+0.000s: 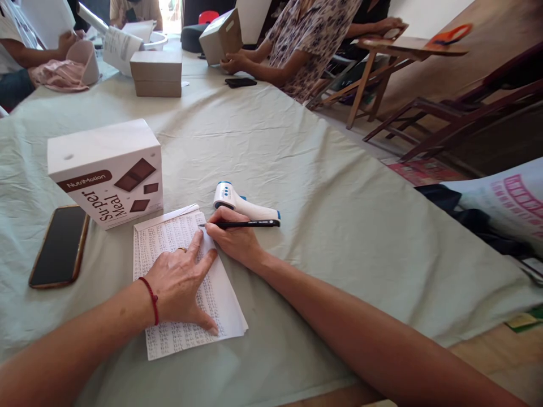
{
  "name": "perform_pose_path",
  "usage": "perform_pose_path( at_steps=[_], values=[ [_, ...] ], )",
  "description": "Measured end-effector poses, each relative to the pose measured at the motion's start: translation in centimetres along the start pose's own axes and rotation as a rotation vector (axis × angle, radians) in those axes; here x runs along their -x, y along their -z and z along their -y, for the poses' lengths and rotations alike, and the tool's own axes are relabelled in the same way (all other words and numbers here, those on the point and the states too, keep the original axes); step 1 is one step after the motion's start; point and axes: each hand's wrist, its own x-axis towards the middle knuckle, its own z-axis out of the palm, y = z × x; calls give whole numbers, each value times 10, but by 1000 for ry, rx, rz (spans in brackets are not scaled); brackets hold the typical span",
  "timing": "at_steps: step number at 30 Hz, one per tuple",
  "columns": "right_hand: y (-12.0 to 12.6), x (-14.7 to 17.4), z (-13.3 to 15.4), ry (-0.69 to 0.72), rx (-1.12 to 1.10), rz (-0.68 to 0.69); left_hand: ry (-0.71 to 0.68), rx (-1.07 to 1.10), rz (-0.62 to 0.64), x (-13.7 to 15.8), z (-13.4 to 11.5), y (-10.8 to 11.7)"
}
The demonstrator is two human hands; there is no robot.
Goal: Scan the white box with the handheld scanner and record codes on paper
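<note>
A notepad (232,316) covered in rows of handwriting lies on the cloth in front of me. My left hand (180,280) rests on the page with its fingers spread, a red bracelet at the wrist and a ring on one finger. Pinched in my right hand (235,237) is a black pen (254,224), its tip at the upper right of the page. Just behind that hand lies a white and blue infrared thermometer (229,196). A white NutriMotion box (106,169) stands behind the pad's left side, and a phone (59,246) lies to its left.
Farther back on the tablecloth (339,243) are a brown box (156,76), a dark phone (240,82) and a pink cloth (61,74). Across the table, a person in a patterned shirt holds a carton (221,38). A wooden chair (449,116) stands at the right.
</note>
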Motion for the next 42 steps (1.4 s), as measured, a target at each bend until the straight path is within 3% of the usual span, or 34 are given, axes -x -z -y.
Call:
perform_pose_path(
  at_steps=[42],
  values=[
    [1,1,-1,-3,-1,-56,-18,29,-6,-1,6,3]
  ],
)
